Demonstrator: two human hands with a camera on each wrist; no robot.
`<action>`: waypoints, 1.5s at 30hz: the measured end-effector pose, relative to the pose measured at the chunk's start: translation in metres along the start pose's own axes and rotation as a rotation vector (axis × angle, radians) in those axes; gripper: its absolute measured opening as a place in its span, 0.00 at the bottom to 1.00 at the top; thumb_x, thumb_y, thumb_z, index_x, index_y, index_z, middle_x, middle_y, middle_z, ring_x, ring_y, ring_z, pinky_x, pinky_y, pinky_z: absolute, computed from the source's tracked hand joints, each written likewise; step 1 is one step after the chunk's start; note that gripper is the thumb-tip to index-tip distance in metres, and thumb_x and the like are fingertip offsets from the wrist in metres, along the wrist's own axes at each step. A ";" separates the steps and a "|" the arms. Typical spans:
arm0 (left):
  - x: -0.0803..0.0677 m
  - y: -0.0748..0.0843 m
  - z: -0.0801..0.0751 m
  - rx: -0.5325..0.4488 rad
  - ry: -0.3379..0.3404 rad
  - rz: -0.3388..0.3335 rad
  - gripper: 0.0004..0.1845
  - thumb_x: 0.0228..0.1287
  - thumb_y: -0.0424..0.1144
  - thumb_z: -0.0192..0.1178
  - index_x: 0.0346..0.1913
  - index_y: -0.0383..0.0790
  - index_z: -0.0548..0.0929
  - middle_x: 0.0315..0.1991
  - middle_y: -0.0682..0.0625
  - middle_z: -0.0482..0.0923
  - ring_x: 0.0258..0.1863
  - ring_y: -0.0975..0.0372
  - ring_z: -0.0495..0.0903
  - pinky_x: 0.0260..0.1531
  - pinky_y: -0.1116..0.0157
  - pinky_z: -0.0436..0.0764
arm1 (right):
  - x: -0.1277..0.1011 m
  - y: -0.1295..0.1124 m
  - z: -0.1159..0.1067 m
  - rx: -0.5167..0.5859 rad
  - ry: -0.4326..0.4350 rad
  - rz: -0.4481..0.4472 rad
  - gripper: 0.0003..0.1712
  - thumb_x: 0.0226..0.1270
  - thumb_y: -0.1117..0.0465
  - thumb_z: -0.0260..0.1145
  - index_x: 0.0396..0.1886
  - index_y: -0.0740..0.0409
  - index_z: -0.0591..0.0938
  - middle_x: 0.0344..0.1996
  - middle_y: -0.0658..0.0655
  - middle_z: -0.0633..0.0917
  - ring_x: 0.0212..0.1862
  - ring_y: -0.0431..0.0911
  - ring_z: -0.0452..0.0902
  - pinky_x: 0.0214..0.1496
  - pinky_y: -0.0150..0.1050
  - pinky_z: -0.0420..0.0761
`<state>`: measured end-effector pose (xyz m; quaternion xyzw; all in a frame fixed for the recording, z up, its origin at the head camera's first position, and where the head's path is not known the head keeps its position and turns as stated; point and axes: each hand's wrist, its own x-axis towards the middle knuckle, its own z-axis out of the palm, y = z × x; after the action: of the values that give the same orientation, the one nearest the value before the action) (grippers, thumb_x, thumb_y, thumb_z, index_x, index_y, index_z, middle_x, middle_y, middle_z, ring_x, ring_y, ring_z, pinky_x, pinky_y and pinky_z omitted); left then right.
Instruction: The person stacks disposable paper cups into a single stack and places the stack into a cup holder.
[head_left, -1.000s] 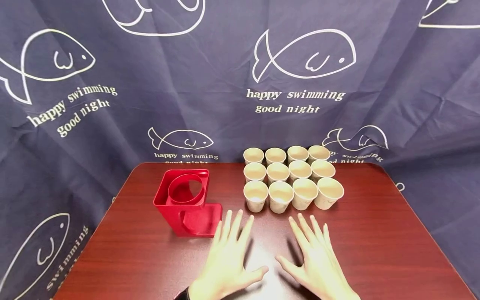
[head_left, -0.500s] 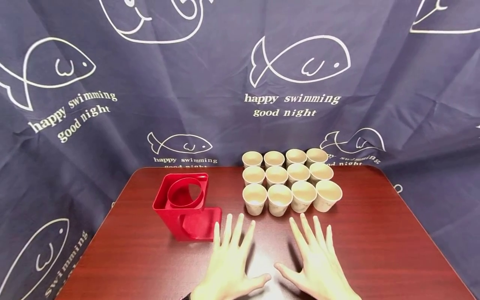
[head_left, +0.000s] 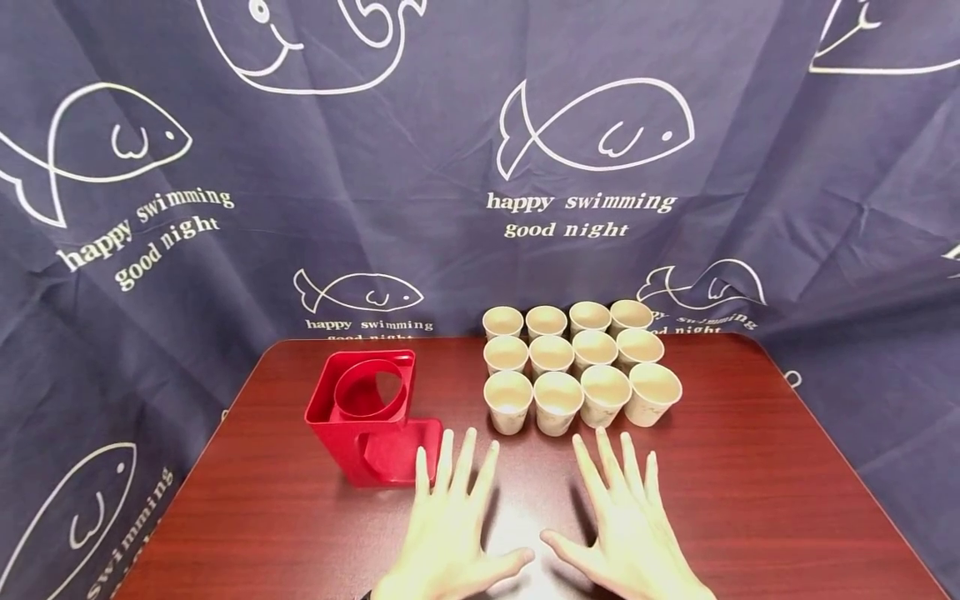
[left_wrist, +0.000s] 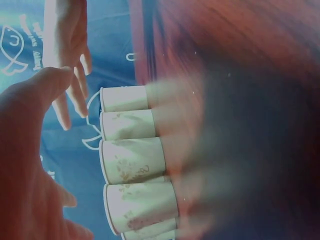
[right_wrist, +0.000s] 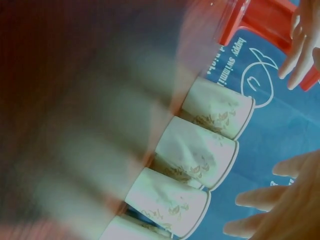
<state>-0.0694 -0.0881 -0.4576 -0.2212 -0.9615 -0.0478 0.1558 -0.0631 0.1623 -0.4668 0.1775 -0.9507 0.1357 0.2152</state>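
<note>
Head view looks forward and down from above the table (head_left: 750,500), taking in the whole scene. Both wrist views sit low and close, rolled sideways, facing the front row of paper cups (left_wrist: 132,160) (right_wrist: 192,155), which all three views share.

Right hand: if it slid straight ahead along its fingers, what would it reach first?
Probably the front row of paper cups. The right hand lies flat, fingers pointing up-left at them, with bare table between.

Head view bright and sharp, tabletop (head_left: 750,500) glare, wrist views heavily blurred
</note>
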 end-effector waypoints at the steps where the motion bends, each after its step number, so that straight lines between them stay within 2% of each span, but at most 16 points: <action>1: 0.000 0.000 0.000 -0.005 -0.007 -0.001 0.65 0.46 0.86 0.55 0.81 0.47 0.58 0.81 0.40 0.55 0.81 0.39 0.50 0.73 0.32 0.47 | 0.000 0.000 0.000 0.000 -0.002 0.002 0.69 0.47 0.22 0.71 0.83 0.50 0.57 0.82 0.63 0.56 0.80 0.70 0.49 0.79 0.71 0.39; 6: -0.001 0.001 0.001 -0.023 -0.033 -0.007 0.65 0.47 0.86 0.55 0.81 0.47 0.58 0.82 0.41 0.54 0.81 0.39 0.50 0.73 0.33 0.46 | 0.000 0.000 0.000 -0.005 -0.006 0.007 0.70 0.46 0.22 0.72 0.83 0.51 0.57 0.81 0.65 0.56 0.79 0.72 0.51 0.81 0.63 0.27; 10: -0.001 0.001 0.001 -0.030 -0.026 -0.008 0.65 0.46 0.86 0.56 0.81 0.47 0.58 0.81 0.41 0.55 0.81 0.39 0.50 0.74 0.34 0.47 | 0.000 0.000 0.001 -0.011 -0.006 0.012 0.71 0.45 0.22 0.72 0.83 0.50 0.56 0.81 0.66 0.58 0.78 0.73 0.53 0.81 0.66 0.30; 12: -0.001 0.001 0.001 -0.034 -0.027 -0.009 0.65 0.47 0.86 0.55 0.81 0.47 0.58 0.81 0.41 0.55 0.81 0.39 0.50 0.74 0.34 0.47 | 0.000 0.000 0.001 -0.014 -0.004 0.017 0.71 0.45 0.21 0.72 0.83 0.51 0.56 0.80 0.66 0.58 0.77 0.73 0.54 0.80 0.69 0.36; 17: 0.001 0.001 0.002 -0.035 -0.019 -0.014 0.66 0.46 0.86 0.56 0.81 0.47 0.58 0.81 0.41 0.55 0.81 0.40 0.50 0.74 0.35 0.47 | 0.000 0.002 0.000 -0.008 -0.008 0.031 0.71 0.46 0.22 0.72 0.83 0.54 0.56 0.81 0.65 0.58 0.77 0.73 0.54 0.80 0.70 0.41; 20: 0.003 0.002 0.003 -0.044 -0.007 -0.018 0.66 0.44 0.85 0.58 0.82 0.47 0.57 0.82 0.42 0.55 0.80 0.39 0.52 0.75 0.35 0.52 | 0.000 0.004 0.000 -0.001 -0.013 0.032 0.72 0.47 0.23 0.72 0.83 0.54 0.55 0.81 0.65 0.57 0.77 0.74 0.54 0.82 0.64 0.36; 25: 0.010 0.003 0.003 -0.148 -0.011 -0.043 0.66 0.46 0.81 0.63 0.83 0.47 0.54 0.82 0.44 0.53 0.79 0.39 0.56 0.72 0.37 0.64 | 0.001 0.007 -0.002 0.017 -0.020 0.040 0.73 0.47 0.25 0.74 0.84 0.54 0.53 0.81 0.66 0.58 0.76 0.75 0.56 0.83 0.45 0.24; 31: 0.026 0.002 0.004 -0.280 0.000 -0.119 0.64 0.46 0.74 0.69 0.82 0.48 0.55 0.82 0.46 0.57 0.80 0.43 0.57 0.70 0.41 0.70 | 0.004 0.010 -0.007 0.026 -0.006 0.057 0.72 0.46 0.26 0.76 0.83 0.55 0.55 0.79 0.68 0.61 0.77 0.73 0.56 0.85 0.50 0.34; 37: 0.045 -0.008 0.011 -0.375 0.040 -0.183 0.61 0.49 0.71 0.70 0.81 0.45 0.57 0.80 0.46 0.60 0.78 0.48 0.62 0.63 0.41 0.77 | 0.011 0.019 -0.015 0.019 0.041 0.052 0.72 0.46 0.26 0.75 0.81 0.61 0.57 0.77 0.69 0.64 0.77 0.69 0.56 0.82 0.35 0.27; 39: 0.052 -0.014 0.015 -0.380 0.062 -0.189 0.60 0.51 0.70 0.70 0.81 0.43 0.57 0.79 0.45 0.61 0.77 0.50 0.64 0.63 0.44 0.78 | 0.015 0.022 -0.019 0.024 0.056 0.048 0.72 0.46 0.25 0.74 0.81 0.63 0.57 0.77 0.69 0.65 0.78 0.67 0.56 0.84 0.38 0.33; 41: 0.058 -0.019 0.019 -0.379 0.079 -0.190 0.59 0.53 0.69 0.69 0.81 0.42 0.57 0.79 0.44 0.62 0.77 0.51 0.65 0.64 0.47 0.78 | 0.020 0.025 -0.023 0.028 0.070 0.044 0.72 0.47 0.25 0.73 0.81 0.64 0.57 0.76 0.70 0.66 0.77 0.67 0.57 0.85 0.50 0.47; 43: 0.064 -0.023 0.022 -0.394 0.090 -0.189 0.59 0.54 0.69 0.69 0.81 0.41 0.57 0.78 0.43 0.63 0.76 0.51 0.66 0.65 0.48 0.78 | 0.025 0.028 -0.027 0.033 0.078 0.050 0.72 0.46 0.26 0.74 0.80 0.65 0.57 0.75 0.71 0.66 0.77 0.67 0.58 0.78 0.61 0.60; 45: 0.069 -0.025 0.024 -0.438 0.090 -0.194 0.58 0.55 0.68 0.69 0.81 0.41 0.57 0.78 0.44 0.63 0.76 0.52 0.67 0.66 0.49 0.78 | 0.029 0.031 -0.031 0.043 0.080 0.065 0.72 0.46 0.28 0.75 0.81 0.64 0.56 0.75 0.71 0.66 0.76 0.68 0.58 0.68 0.68 0.68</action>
<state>-0.1462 -0.0781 -0.4591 -0.1540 -0.9371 -0.2797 0.1413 -0.0881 0.1927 -0.4319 0.1454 -0.9435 0.1698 0.2447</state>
